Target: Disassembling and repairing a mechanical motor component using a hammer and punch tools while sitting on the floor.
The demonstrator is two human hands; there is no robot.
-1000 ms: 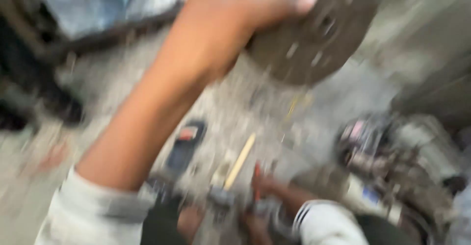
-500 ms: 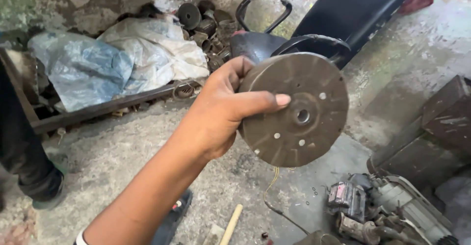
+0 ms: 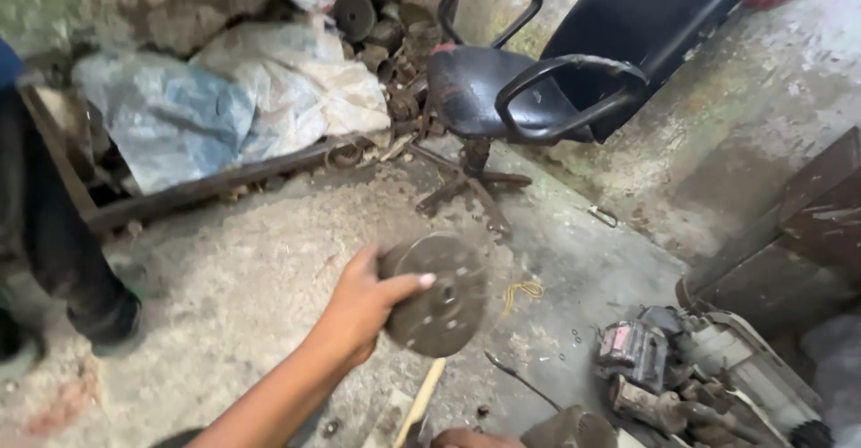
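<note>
A round metal disc (image 3: 439, 295) is held up over the dusty floor (image 3: 233, 260), gripped at its left edge by the left hand (image 3: 363, 309), thumb across its face. Only a sliver of the right hand (image 3: 475, 438) shows at the near edge beside a grey cylinder (image 3: 569, 430), its grip unclear. Farther off stands a black office chair (image 3: 529, 89), with an engine part (image 3: 682, 376) near right and plastic-wrapped bundles (image 3: 224, 98) far left.

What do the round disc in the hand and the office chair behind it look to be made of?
The disc, held by the left hand, looks like dull grey-brown metal, probably steel or iron: matt, grimy face with small holes and a centre bore. The office chair seems padded in black vinyl or leather, slightly shiny, with black plastic armrests, likely on a metal base.
</note>
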